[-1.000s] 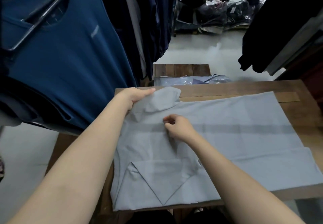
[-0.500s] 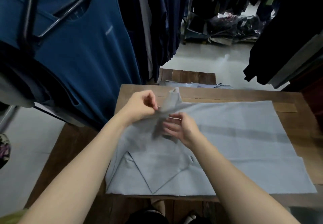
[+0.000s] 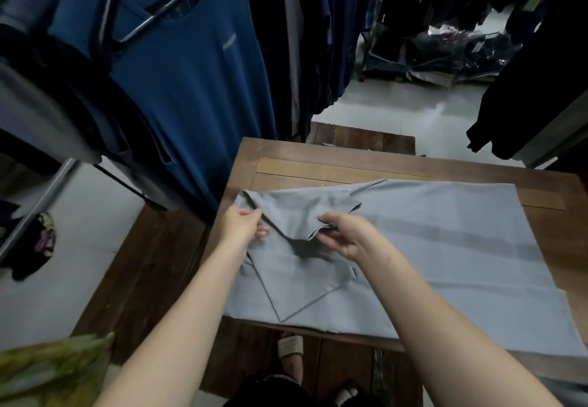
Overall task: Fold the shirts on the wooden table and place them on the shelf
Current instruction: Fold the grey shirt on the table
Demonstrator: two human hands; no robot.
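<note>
Hands: left (image 3: pixel 245 225), right (image 3: pixel 346 236) pinching grey shirt (image 3: pixel 445 231) | blue tank top (image 3: pixel 191 95) hangs beside wooden table (image 3: pixel 318 163)

One wooden table (image 3: pixel 318 158), one shirt, two hands.
One grey shirt (image 3: pixel 445 247) lying on the table. Two hands over the table's left end: one left hand (image 3: pixel 241 225), one right hand (image 3: pixel 346 235). One blue shirt (image 3: pixel 197 104) hanging left of the table. Two sandals (image 3: pixel 290 348) below the table's near edge. One lower wooden surface (image 3: pixel 359 139) just behind the table's far edge. Dark hanging garments beyond the table: too crowded to count.
</note>
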